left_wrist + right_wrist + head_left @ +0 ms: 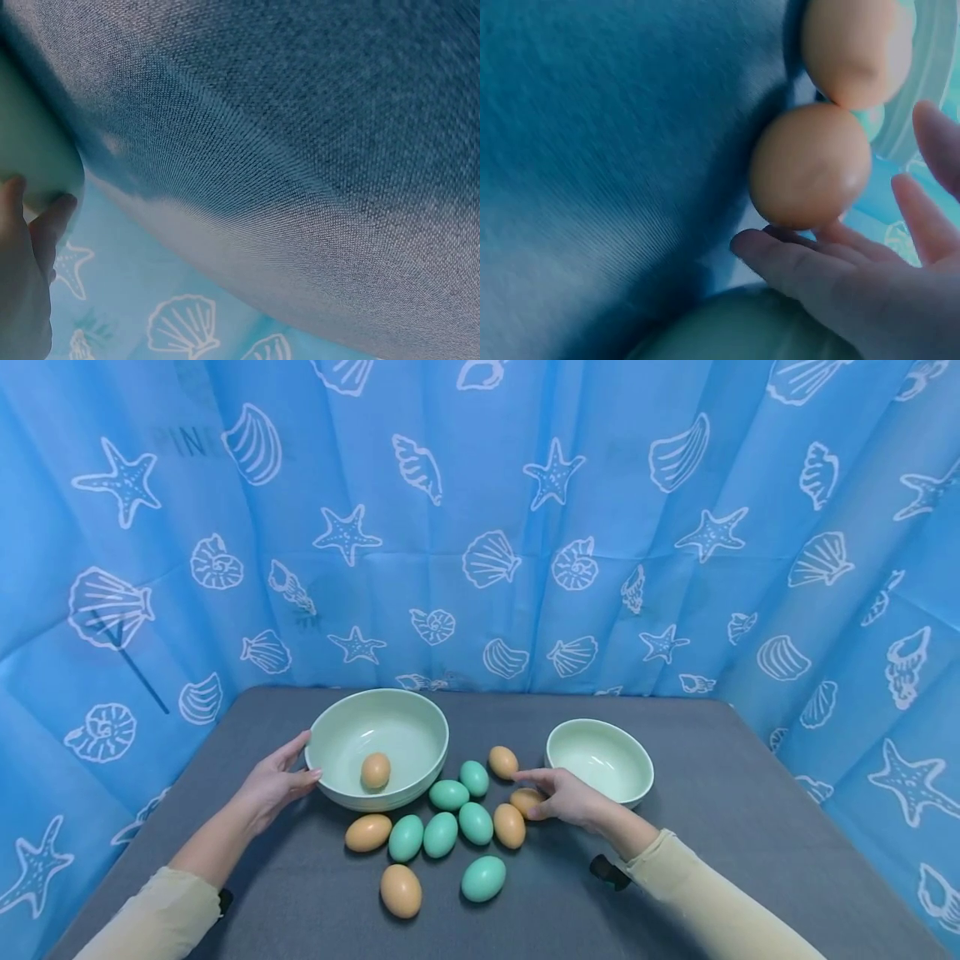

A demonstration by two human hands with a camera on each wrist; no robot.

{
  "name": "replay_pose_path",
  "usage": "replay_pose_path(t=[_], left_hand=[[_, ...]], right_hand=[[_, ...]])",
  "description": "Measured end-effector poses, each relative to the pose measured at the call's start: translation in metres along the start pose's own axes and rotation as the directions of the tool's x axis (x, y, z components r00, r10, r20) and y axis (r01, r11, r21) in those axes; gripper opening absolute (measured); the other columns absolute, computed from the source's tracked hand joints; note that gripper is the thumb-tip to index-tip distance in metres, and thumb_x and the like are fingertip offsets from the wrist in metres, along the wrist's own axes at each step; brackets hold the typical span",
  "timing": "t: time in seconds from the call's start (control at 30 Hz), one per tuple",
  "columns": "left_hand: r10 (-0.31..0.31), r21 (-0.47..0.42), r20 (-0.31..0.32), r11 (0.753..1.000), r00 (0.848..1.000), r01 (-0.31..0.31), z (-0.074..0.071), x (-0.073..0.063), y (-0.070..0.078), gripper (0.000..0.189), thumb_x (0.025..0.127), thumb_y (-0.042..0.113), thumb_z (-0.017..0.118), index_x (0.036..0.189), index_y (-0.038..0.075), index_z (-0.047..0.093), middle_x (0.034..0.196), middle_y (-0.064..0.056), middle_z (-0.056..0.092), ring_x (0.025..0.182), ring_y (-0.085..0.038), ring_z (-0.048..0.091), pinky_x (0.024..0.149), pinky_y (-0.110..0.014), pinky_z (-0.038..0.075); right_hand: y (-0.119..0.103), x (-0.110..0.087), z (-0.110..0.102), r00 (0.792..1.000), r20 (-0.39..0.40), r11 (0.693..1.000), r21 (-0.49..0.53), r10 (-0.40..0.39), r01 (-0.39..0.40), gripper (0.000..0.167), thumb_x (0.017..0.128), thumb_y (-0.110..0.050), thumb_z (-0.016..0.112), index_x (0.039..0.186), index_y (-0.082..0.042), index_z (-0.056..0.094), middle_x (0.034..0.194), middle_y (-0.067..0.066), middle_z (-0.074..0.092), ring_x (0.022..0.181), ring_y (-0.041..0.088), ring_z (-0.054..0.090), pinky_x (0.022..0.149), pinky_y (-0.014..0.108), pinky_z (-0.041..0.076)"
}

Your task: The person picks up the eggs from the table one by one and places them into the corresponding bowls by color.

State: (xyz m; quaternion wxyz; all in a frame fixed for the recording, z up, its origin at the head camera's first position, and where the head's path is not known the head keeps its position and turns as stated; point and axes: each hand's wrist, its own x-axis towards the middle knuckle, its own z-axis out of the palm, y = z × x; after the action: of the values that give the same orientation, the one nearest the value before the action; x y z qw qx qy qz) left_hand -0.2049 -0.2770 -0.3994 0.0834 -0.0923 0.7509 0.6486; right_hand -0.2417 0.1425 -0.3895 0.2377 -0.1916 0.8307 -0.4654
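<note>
In the head view, my left hand touches the outer left side of a large pale green bowl, fingers extended. One brown egg lies inside that bowl. The left wrist view shows two fingertips against the green bowl. My right hand reaches over a brown egg, partly hidden by it. Seen from the right wrist, the fingers of that hand are spread, some right beside or touching the underside of the brown egg; another brown egg adjoins it.
A smaller pale green bowl stands to the right, behind the right hand. Several green eggs and brown eggs lie on the grey tabletop between and before the bowls. A blue shell-patterned curtain surrounds the table.
</note>
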Motion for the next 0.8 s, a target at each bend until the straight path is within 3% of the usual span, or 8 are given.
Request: replay_pose_path(t=[0.17,0.37,0.57,0.8], left_hand=[[-0.001,-0.009,0.004,1.000,1.000,0.001,0.000,0.000,0.000,0.078,0.099,0.002,0.053,0.156,0.013,0.002,0.160,-0.014,-0.012,0.143,-0.040,0.015,0.110,-0.050,0.033],[-0.013,-0.012,0.003,1.000,1.000,0.013,0.000,-0.001,0.001,0.078,0.099,0.003,0.054,0.156,0.014,0.002,0.160,-0.013,-0.012,0.145,-0.038,0.011,0.111,-0.051,0.032],[-0.020,-0.011,-0.002,1.000,1.000,0.020,0.000,-0.003,0.002,0.078,0.099,0.004,0.054,0.157,0.014,0.003,0.161,-0.013,-0.011,0.145,-0.037,0.013,0.110,-0.049,0.033],[-0.025,-0.019,-0.002,1.000,1.000,0.025,0.000,-0.003,0.003,0.077,0.099,0.003,0.054,0.156,0.014,0.003,0.161,-0.013,-0.011,0.145,-0.037,0.012,0.111,-0.049,0.031]], right_hand=[[0.005,0.000,0.006,0.999,-0.033,1.000,-0.020,0.007,-0.007,0.058,0.084,0.012,0.066,0.139,0.002,0.051,0.142,0.024,0.046,0.133,0.042,0.037,0.099,0.044,0.047],[0.006,-0.001,0.009,0.998,-0.064,0.999,-0.048,0.014,-0.017,0.053,0.082,0.016,0.063,0.133,0.002,0.058,0.135,0.022,0.052,0.116,0.030,0.047,0.086,0.036,0.052],[0.008,-0.001,0.009,0.998,-0.051,0.994,-0.105,-0.046,0.040,0.046,0.082,0.018,0.060,0.126,0.005,0.062,0.128,0.020,0.059,0.106,0.026,0.051,0.085,0.034,0.050],[0.008,-0.002,0.011,0.996,-0.061,0.990,-0.128,-0.070,0.062,0.040,0.082,0.017,0.060,0.120,0.005,0.066,0.126,0.019,0.061,0.112,0.028,0.053,0.088,0.036,0.051]])
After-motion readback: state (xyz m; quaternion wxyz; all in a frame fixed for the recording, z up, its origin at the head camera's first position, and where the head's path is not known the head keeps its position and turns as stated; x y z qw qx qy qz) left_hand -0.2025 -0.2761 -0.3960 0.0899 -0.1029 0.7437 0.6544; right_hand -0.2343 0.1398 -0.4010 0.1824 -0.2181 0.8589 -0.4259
